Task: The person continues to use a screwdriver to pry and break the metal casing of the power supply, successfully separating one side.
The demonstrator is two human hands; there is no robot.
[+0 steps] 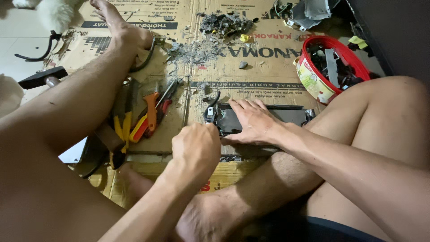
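Item: dark flat panel, rectangular, lying on the cardboard that covers the floor, between the person's legs. Landmark for all entries below.

Right hand: laid flat on the panel, fingers spread apart, palm down, pressing its left half. Clamped on nothing.

Left hand: closed into a fist just beside the panel's near left corner. Whether it grips a tool cannot be told; the fingers hide what is inside.

Black cable: short curved piece at the panel's left end, touching a small grey fitting there.

Pliers: yellow handles, left of the panel, near the left leg.

Cutter: orange, left of the panel, lying among red-handled tools, just beside the pliers.

Debris: heap of grey broken pieces, beyond the panel, with finer grey crumbs scattered on the cardboard between heap and panel.

Yellow bit: small, beyond the panel, at the heap's right edge.

Tub: red rim, tilted, right of and beyond the panel, near the right knee; holds dark and grey scrap parts.

Hammer: black head, far left of the panel, past the left leg.

Metal scrap: grey sheet pieces with wires, well beyond the panel, at the cardboard's far edge.

Left foot: bare, resting on the cardboard, beyond and left of the panel
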